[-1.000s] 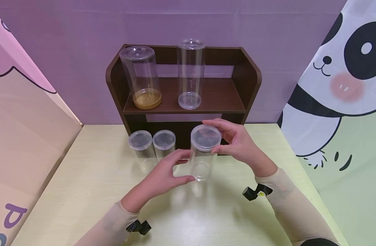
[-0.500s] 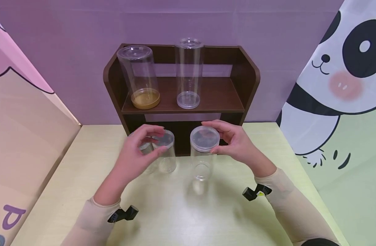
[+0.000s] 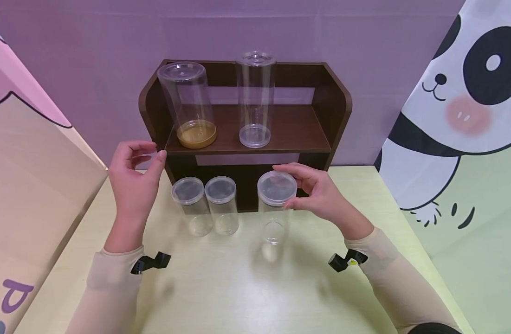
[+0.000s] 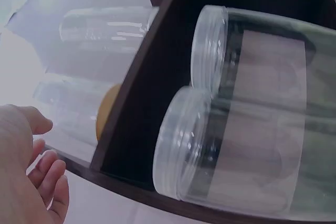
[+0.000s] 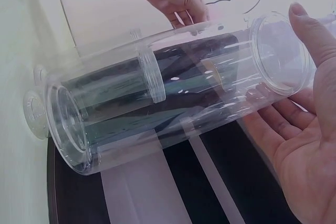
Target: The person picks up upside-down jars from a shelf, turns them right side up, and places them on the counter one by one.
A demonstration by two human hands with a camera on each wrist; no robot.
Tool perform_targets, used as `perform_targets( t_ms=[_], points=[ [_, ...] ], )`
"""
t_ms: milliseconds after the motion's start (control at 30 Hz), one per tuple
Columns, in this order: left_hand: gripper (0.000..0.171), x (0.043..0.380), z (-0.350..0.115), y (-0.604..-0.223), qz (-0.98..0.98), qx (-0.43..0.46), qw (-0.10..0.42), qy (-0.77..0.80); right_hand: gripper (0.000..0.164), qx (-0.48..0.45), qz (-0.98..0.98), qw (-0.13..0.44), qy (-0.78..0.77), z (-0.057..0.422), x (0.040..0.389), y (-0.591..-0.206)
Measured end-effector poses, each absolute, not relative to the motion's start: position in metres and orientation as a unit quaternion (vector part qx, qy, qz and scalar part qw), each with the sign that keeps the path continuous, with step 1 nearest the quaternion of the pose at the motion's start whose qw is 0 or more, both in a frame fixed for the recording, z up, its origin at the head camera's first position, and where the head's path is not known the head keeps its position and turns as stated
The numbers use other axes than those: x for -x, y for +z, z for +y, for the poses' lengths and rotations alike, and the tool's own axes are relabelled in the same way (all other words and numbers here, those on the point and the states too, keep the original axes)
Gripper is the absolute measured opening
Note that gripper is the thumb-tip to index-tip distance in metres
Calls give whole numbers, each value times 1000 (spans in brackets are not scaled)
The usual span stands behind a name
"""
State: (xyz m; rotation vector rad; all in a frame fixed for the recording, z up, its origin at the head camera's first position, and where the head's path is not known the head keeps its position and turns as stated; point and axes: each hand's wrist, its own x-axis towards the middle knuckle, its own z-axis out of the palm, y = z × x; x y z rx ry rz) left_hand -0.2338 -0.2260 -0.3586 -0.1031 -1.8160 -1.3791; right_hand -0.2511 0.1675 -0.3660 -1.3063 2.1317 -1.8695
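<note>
A clear plastic jar with a frosted lid point(image 3: 277, 188) is held upright by my right hand point(image 3: 318, 192), thumb and fingers round its top end. In the right wrist view that jar point(image 5: 178, 129) spans the picture, its base away from the palm. My left hand point(image 3: 134, 181) hovers empty beside the left side of the shelf, fingers loosely bent. Nearest to it on the table are two smaller lidded clear jars point(image 3: 190, 191) side by side. On the upper shelf stand two inverted clear canisters, one with a gold lid point(image 3: 197, 140), one with a clear lid point(image 3: 255, 139).
A dark brown two-tier shelf point(image 3: 297, 125) stands at the back of the pale wooden table point(image 3: 234, 287). Its side panels rise beside the upper tier. A purple backdrop point(image 3: 364, 55) hangs behind, with a panda-printed panel point(image 3: 422, 176) at the right.
My left hand has moved from beside the held jar, across the two smaller jars, up and left to the shelf's side. My right hand keeps its hold on the jar, almost unmoved.
</note>
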Motion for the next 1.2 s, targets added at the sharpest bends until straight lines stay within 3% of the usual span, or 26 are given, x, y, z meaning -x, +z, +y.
perform_targets(
  t_ms=[500, 900, 1067, 1200],
  points=[
    [46, 266, -239, -369, -730, 35, 377, -569, 86, 411, 684, 16, -602, 164, 252, -369],
    [41, 275, -251, -380, -736, 65, 361, -569, 94, 394, 685, 9, -612, 148, 263, -383],
    [40, 277, -252, -382, -736, 72, 359, -569, 79, 375, 690, 8, -619, 141, 268, -391],
    [40, 277, -254, -385, -737, 79, 360, -567, 77, 355, 703, 14, -616, 135, 272, -396]
  ],
)
